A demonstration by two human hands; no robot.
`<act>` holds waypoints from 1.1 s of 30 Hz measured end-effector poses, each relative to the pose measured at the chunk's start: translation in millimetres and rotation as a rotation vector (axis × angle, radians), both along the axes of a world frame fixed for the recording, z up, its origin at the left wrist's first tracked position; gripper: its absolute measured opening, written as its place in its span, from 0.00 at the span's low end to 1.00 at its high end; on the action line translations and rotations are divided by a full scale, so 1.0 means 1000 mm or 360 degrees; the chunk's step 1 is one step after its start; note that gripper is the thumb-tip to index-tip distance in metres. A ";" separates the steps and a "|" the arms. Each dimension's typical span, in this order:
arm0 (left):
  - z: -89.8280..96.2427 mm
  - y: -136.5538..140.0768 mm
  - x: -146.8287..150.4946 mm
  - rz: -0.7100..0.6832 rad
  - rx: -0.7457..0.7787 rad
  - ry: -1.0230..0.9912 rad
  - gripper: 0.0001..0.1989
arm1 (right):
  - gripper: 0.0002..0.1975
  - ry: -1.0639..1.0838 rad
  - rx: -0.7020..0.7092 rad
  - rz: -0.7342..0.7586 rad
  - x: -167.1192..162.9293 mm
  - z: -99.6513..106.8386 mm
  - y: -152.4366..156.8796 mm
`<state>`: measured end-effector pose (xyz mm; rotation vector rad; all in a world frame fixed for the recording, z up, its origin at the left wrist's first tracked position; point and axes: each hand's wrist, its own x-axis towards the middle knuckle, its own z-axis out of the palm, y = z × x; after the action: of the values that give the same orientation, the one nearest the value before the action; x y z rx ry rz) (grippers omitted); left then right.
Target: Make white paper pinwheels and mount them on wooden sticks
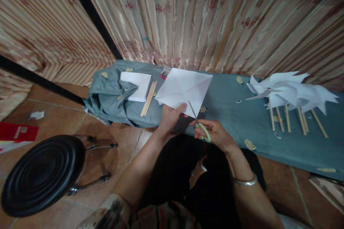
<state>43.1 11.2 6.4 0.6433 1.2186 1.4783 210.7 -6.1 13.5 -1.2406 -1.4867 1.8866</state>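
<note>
A creased white square sheet of paper (182, 86) is pinched at its near edge by my left hand (172, 114), thumb on top. My right hand (215, 134) grips the scissors (203, 131) by their pale green handles. The scissor blades reach onto the sheet near its front corner, pointing toward the middle. To the left lie several wooden sticks (148, 99) in a bundle, beside a stack of white paper (142, 86). At the right, several white paper pinwheels (279, 87) on wooden sticks lie in an overlapping pile.
The grey-green cloth (228, 103) covers a long narrow table. A small red-and-clear packet (163, 74) is partly hidden behind the sheet. On the tiled floor at left stands a black round stool (43, 173). Striped curtains (172, 18) hang behind, with dark poles (91, 10) at left.
</note>
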 end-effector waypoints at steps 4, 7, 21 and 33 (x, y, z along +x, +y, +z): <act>0.002 -0.001 0.000 0.0013 -0.0006 -0.0007 0.14 | 0.28 0.0001 -0.0045 -0.0026 0.000 0.001 -0.001; 0.003 -0.002 0.000 -0.0003 -0.0013 0.0003 0.15 | 0.28 -0.0009 -0.0052 -0.0019 0.001 0.001 -0.001; 0.002 -0.009 0.004 -0.0086 -0.0010 -0.0026 0.17 | 0.28 -0.0001 -0.0002 -0.0013 0.002 0.001 -0.001; -0.001 -0.013 0.005 -0.0171 -0.0009 -0.0065 0.11 | 0.27 -0.0019 -0.0081 -0.0095 -0.001 0.007 -0.002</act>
<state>48.5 -1.5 5.4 0.6618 1.1392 1.3914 209.8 -8.0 20.8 -1.3067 -1.4000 1.8918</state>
